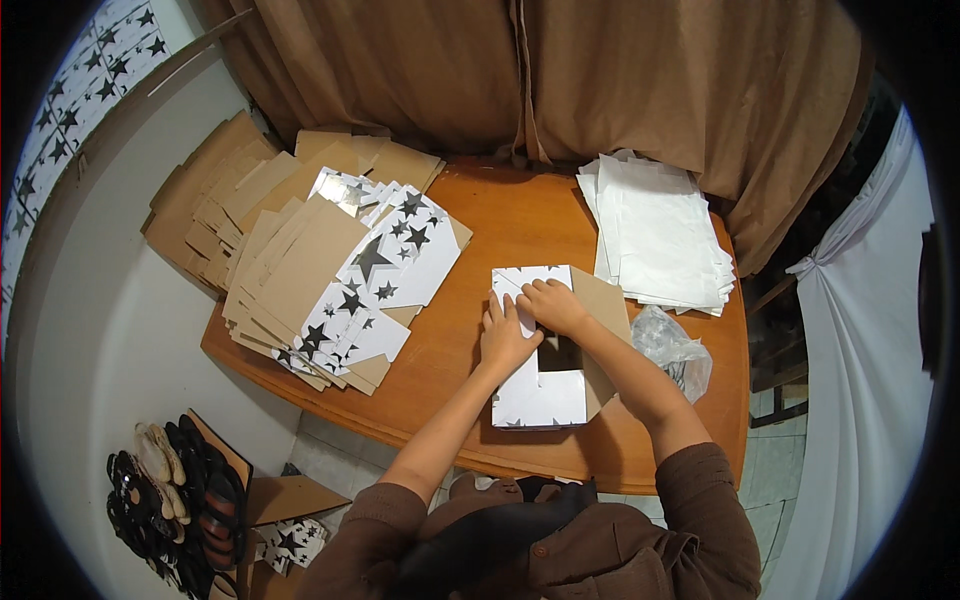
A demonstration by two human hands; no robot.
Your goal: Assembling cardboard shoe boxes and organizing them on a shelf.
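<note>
A cardboard box covered in white paper with black stars lies in front of me on the wooden table. A rectangular opening shows in its top, and a bare brown cardboard flap sticks out on its right. My left hand holds the white left panel, fingers bent over it and thumb by the opening's edge. Close beside it, my right hand is curled on the upper panel at the opening, its fingertips near the left fingers. The right thumb is hidden, and my right forearm crosses over the flap.
Left on the table are overlapping star-patterned cardboard pieces and plain brown cardboard sheets. White paper sheets are stacked at the back right, above a clear plastic bag. Sandals sit at lower left; brown curtains hang behind.
</note>
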